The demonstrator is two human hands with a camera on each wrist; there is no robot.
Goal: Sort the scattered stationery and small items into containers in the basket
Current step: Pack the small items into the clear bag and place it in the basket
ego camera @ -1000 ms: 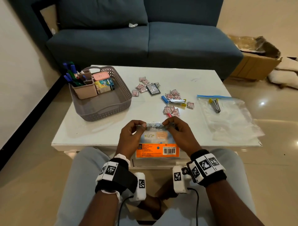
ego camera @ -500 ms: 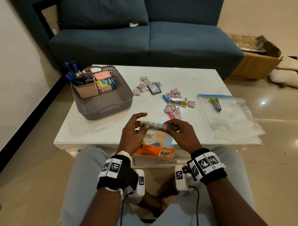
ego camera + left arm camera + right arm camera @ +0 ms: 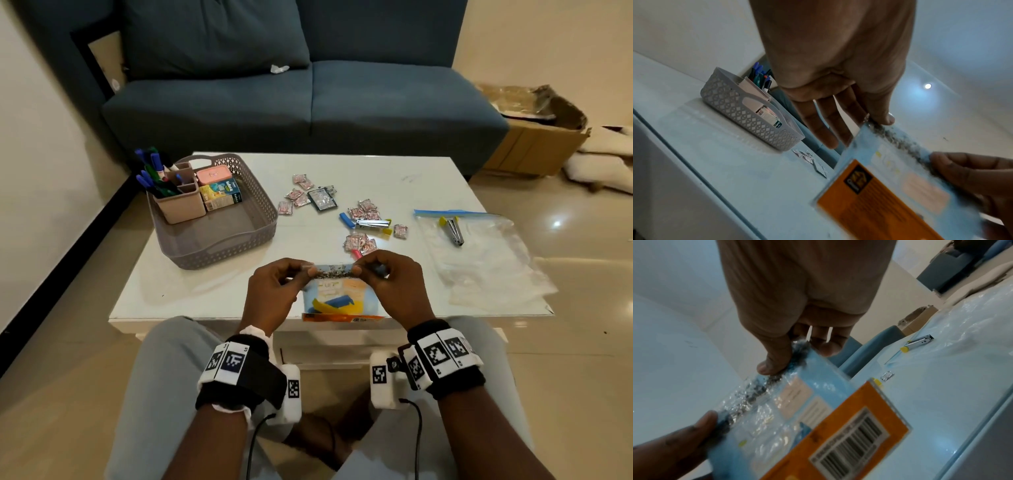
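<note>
Both hands hold a small blue-and-orange plastic packet (image 3: 337,299) (image 3: 890,186) (image 3: 818,415) upright over the near table edge. My left hand (image 3: 274,291) (image 3: 838,81) pinches the left end of its glittery top strip, and my right hand (image 3: 394,284) (image 3: 797,313) pinches the right end. The grey lattice basket (image 3: 236,245) (image 3: 748,116) sits at the table's left, holding a beige pen holder (image 3: 181,202) with markers, a pink case (image 3: 213,174) and a small box (image 3: 221,195). Several small pink sachets (image 3: 363,212), a dark card (image 3: 322,199) and a stapler (image 3: 371,224) lie scattered mid-table.
A clear zip bag (image 3: 479,257) lies at the table's right with a metal clip tool (image 3: 454,230) (image 3: 920,340) on it. A blue sofa (image 3: 308,102) stands behind the white table (image 3: 205,294). A cardboard box (image 3: 534,137) sits on the floor, right.
The packet was tipped back toward the table half a second ago and is raised upright again. My left hand has gone from flat fingers against the packet to pinching its top strip.
</note>
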